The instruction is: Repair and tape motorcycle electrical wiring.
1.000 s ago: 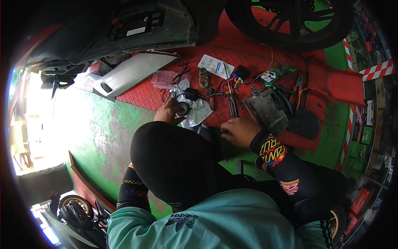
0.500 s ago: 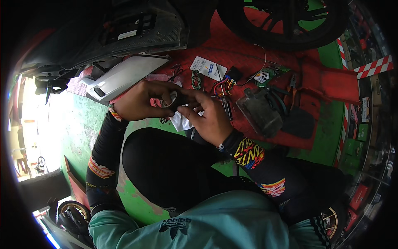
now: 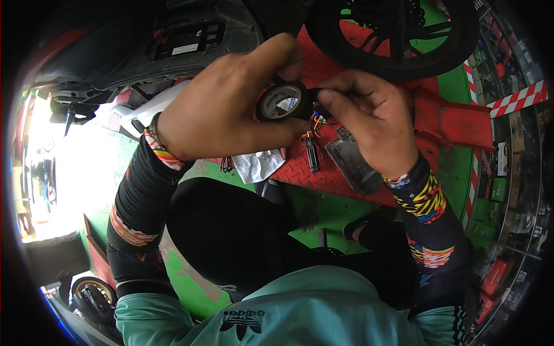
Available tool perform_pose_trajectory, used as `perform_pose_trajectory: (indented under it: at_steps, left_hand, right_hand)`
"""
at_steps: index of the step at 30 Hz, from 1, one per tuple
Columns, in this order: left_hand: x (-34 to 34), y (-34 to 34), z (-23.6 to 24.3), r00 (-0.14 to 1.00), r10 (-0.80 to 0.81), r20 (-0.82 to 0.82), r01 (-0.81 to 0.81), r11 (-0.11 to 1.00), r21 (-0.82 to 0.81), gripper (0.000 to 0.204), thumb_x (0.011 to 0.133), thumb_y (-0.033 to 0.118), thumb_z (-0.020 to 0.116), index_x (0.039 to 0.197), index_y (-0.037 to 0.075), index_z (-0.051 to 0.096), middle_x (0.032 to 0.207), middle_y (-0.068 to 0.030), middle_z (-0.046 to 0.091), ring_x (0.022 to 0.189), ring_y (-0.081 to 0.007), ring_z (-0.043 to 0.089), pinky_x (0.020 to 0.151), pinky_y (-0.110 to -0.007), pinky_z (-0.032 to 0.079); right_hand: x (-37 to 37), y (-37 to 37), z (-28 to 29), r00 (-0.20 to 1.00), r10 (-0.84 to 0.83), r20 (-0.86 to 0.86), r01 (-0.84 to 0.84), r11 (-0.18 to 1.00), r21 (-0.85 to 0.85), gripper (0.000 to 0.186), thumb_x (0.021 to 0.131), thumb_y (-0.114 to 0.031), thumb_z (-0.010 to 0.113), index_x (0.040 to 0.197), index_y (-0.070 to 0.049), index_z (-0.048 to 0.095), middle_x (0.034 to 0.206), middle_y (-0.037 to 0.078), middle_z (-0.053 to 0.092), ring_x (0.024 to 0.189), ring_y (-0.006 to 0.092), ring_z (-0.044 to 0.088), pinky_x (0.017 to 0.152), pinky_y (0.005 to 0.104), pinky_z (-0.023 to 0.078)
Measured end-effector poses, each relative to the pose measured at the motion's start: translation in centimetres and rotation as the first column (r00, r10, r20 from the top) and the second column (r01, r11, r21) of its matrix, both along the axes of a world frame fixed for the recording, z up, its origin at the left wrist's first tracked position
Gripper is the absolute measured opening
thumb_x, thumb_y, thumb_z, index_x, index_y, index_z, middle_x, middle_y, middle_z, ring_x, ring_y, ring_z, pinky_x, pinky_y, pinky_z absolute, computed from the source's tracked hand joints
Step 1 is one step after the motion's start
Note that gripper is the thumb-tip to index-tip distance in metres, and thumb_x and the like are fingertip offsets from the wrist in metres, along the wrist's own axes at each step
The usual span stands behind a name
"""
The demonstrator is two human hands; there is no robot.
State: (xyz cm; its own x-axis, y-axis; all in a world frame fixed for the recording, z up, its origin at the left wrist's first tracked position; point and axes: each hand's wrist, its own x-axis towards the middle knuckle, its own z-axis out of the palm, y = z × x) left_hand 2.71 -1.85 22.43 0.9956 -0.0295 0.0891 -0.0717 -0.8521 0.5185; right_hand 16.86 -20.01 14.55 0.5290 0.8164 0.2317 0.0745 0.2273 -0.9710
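A roll of black electrical tape (image 3: 271, 104) is held up in front of me, its open core tilted my way. My left hand (image 3: 222, 106) grips the roll between thumb and fingers. Close by on the other side, my right hand (image 3: 372, 124) pinches at the roll's right edge, where a short dark strip seems to run into its fingers. The strip's end is hidden by them. Below the hands lie a crumpled white cloth (image 3: 257, 166), a dark-handled tool (image 3: 313, 154) and coloured wires (image 3: 316, 121).
A red textured metal platform (image 3: 294, 177) spans the floor beneath my hands. On it rests a scuffed, dark see-through box (image 3: 353, 158). A dark motorcycle body (image 3: 133, 52) stands at the far left, a black wheel (image 3: 398, 40) at the far right. Shelves with boxes (image 3: 496, 190) line the right side.
Both hands have risen closer to me and moved apart, the right one farther to the right. The tape roll has moved up and right with my left hand.
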Motion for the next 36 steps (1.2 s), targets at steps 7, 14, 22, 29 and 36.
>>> perform_pose_trajectory:
  at_steps: [7, 14, 22, 29, 36]
  left_hand:
    - [1.5, -0.8, -2.0, 0.958, -0.133, 0.252, 0.159, 0.984, -0.085, 0.056, 0.080, 0.016, 0.084, 0.129, 0.001, 0.061, 0.110, -0.0136, 0.071, 0.098, -0.0271, 0.071, 0.087, -0.037, 0.057]
    - [2.4, 0.3, -4.7, 0.990, -0.135, 0.044, 0.141, 0.968, -0.208, 0.042, 0.088, 0.013, 0.074, 0.126, 0.000, 0.062, 0.109, -0.0122, 0.067, 0.092, -0.0212, 0.066, 0.081, -0.035, 0.052]
    - [2.0, -1.8, -4.3, 0.974, -0.178, -0.140, 0.101, 0.895, -0.435, 0.033, 0.097, 0.015, 0.054, 0.125, -0.002, 0.049, 0.099, -0.0159, 0.061, 0.085, -0.0241, 0.065, 0.079, -0.038, 0.051]
    - [2.2, -0.7, -3.6, 0.983, 0.012, -0.185, -0.072, 0.945, -0.319, 0.022, 0.093, 0.012, 0.059, 0.109, -0.003, 0.061, 0.094, -0.0129, 0.067, 0.086, -0.0209, 0.064, 0.080, -0.037, 0.050]
    - [1.8, -1.2, -3.4, 0.995, 0.073, -0.069, -0.091, 0.943, -0.320, 0.019, 0.086, 0.009, 0.069, 0.102, -0.001, 0.068, 0.094, -0.0118, 0.070, 0.087, -0.0201, 0.067, 0.080, -0.036, 0.051]
  right_hand:
    - [0.1, -3.5, 1.6, 0.992, -0.028, 0.125, 0.034, 0.998, -0.048, 0.011, 0.096, -0.010, 0.073, 0.095, 0.000, 0.068, 0.084, 0.000, 0.069, 0.076, 0.0046, 0.060, 0.069, 0.0233, 0.049]
    - [0.0, -4.9, 2.2, 0.994, -0.035, 0.101, 0.039, 0.998, -0.038, 0.012, 0.097, -0.011, 0.072, 0.094, 0.000, 0.068, 0.088, 0.002, 0.070, 0.083, 0.0055, 0.060, 0.075, 0.0238, 0.049]
    - [1.2, -5.2, 1.4, 0.997, -0.057, 0.061, 0.065, 0.988, -0.138, 0.012, 0.098, -0.011, 0.071, 0.096, 0.000, 0.067, 0.089, 0.001, 0.071, 0.082, 0.0050, 0.060, 0.076, 0.0235, 0.050]
    - [1.1, -5.1, 1.0, 0.998, -0.057, 0.001, 0.056, 0.989, -0.136, 0.011, 0.099, -0.010, 0.070, 0.095, -0.001, 0.067, 0.089, -0.001, 0.071, 0.082, 0.0046, 0.060, 0.076, 0.0230, 0.049]
    - [2.8, -4.6, -2.4, 0.992, 0.009, -0.124, -0.029, 0.987, -0.159, 0.021, 0.099, -0.018, 0.072, 0.108, 0.001, 0.068, 0.098, 0.001, 0.070, 0.087, 0.0051, 0.060, 0.075, 0.0233, 0.049]
